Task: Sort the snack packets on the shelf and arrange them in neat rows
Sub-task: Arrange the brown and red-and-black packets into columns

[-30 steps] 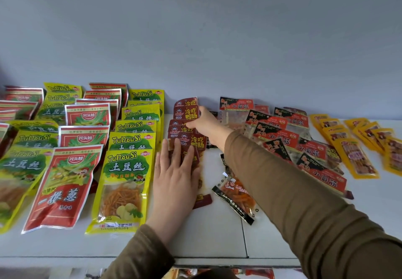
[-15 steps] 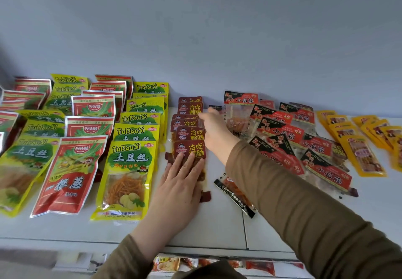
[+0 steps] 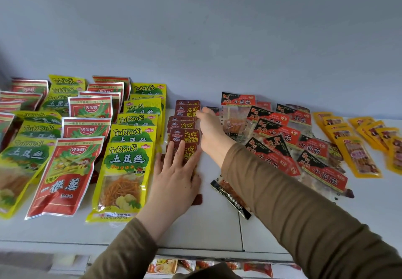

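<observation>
Pressing flat with spread fingers, the left hand point(image 3: 174, 181) pins the nearest dark red packets point(image 3: 185, 135) in their column on the white shelf point(image 3: 206, 231); the right hand point(image 3: 210, 126) touches that column's right edge, its grip hidden; yellow packets point(image 3: 128, 165) lie left, black-and-red packets point(image 3: 313, 148) scattered right.

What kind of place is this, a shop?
Probably a small shop: a white shelf carries many identical yellow packets, red packets and dark red packets in rows, with more goods below.
</observation>
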{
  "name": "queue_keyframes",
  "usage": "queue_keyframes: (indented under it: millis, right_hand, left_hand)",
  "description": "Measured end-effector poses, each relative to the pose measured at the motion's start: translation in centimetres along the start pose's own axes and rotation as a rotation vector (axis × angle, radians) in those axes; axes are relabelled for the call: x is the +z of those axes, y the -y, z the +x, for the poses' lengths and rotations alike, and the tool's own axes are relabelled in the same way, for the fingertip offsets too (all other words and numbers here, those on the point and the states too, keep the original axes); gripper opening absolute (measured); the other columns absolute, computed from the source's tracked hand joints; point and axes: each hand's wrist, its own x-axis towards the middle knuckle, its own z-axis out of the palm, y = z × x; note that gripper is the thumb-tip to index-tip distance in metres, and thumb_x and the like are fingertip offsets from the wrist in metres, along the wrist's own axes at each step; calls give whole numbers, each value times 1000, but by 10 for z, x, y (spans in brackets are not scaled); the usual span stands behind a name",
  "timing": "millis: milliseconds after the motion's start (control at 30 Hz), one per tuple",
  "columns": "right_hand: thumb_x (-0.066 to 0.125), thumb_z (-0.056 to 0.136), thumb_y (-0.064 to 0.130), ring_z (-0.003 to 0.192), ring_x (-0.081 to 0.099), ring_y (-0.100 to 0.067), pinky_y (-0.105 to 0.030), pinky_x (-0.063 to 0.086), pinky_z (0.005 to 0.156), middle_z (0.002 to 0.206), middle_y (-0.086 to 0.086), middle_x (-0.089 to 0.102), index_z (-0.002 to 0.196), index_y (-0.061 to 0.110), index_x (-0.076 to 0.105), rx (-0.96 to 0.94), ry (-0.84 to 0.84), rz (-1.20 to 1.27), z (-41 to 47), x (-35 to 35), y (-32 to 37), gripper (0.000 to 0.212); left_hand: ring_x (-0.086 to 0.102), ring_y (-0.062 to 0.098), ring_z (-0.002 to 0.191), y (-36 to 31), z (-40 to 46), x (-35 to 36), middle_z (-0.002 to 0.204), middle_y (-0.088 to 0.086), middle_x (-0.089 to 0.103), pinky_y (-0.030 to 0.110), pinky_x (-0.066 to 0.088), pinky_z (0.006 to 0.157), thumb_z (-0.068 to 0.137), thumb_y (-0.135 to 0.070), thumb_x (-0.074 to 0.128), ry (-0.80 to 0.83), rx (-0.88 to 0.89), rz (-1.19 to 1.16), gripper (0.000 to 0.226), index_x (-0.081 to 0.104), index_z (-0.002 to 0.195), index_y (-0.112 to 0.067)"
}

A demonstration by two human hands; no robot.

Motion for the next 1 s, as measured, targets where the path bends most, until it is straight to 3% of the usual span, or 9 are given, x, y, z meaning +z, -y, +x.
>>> queue_keyframes:
  millis: [67, 133, 267, 333, 433, 600, 700, 867, 1000]
  right_hand:
    - [48, 104, 23, 116, 63, -34, -56, 52, 99, 127, -11, 62, 140, 20, 52, -7, 10, -18, -1, 3, -2, 36]
    - [48, 104, 21, 113, 64, -35, -56, 51, 101, 110, -10, 66, 112, 20, 65, -12, 17, -9, -1, 6, -8, 19]
    - [47, 103, 17, 115, 62, -41, -57, 48, 104, 100, -15, 62, 79, 19, 57, 2, 4, -81, 0, 9, -15, 26]
    - [45, 104, 17, 107, 65, -37, -51, 54, 96, 103, -17, 61, 83, 16, 57, -6, 29, -84, 2, 6, -11, 24]
    - [41, 107, 19, 80, 62, -16, -24, 57, 63, 97, -11, 61, 94, 15, 58, -11, 57, -51, 6, 0, 1, 21]
    - [44, 107, 29, 115, 62, -34, -57, 47, 105, 123, -17, 64, 124, 9, 59, 67, 76, -80, 7, 12, 2, 31]
    - [41, 108, 28, 120, 61, -36, -52, 52, 101, 131, -21, 61, 126, 9, 59, 35, 77, -122, 5, 13, 3, 33]
    - [40, 108, 21, 108, 48, -2, -36, 39, 103, 131, -6, 58, 129, 2, 54, -41, 68, -152, 19, -2, 7, 32]
    - [38, 106, 9, 100, 58, -14, -30, 48, 87, 126, -13, 60, 135, 9, 56, -97, 98, -330, 24, 4, 15, 35]
  left_hand:
    - [-12, 32, 159, 2, -1, -2, 173, 6, 0, 52, -9, 125, 104, -46, 26, -7, -19, 21, 59, 10, 160, -43]
    - [-11, 34, 158, 2, 0, -4, 173, 9, 0, 53, -7, 127, 104, -42, 29, -3, -20, 29, 58, 12, 159, -40]
    - [-19, 34, 157, -1, 3, -3, 172, 9, -11, 55, -6, 127, 104, -39, 27, 22, 8, 12, 62, 3, 161, -42]
    - [-17, 33, 157, -2, 2, -2, 173, 10, -9, 54, -6, 126, 102, -40, 26, 12, -1, 2, 62, 8, 161, -41]
    - [-12, 32, 158, -1, 0, 0, 173, 9, -3, 53, -4, 126, 100, -42, 26, 12, 2, 27, 60, 17, 159, -41]
    - [-9, 31, 159, 2, -2, -2, 173, 7, 1, 52, -6, 127, 93, -46, 15, 35, -4, 28, 66, 20, 158, -43]
    - [-7, 33, 159, 3, -3, -3, 173, 8, 4, 52, -9, 127, 88, -47, 6, 33, -3, 37, 71, 22, 158, -42]
    - [-11, 32, 159, 3, -6, -2, 173, 9, -1, 47, -12, 125, 93, -45, 15, 10, -6, -15, 67, 18, 159, -44]
    - [-15, 32, 158, 5, -8, -2, 173, 9, -5, 45, -14, 124, 100, -44, 21, 14, 7, 0, 62, 11, 161, -45]
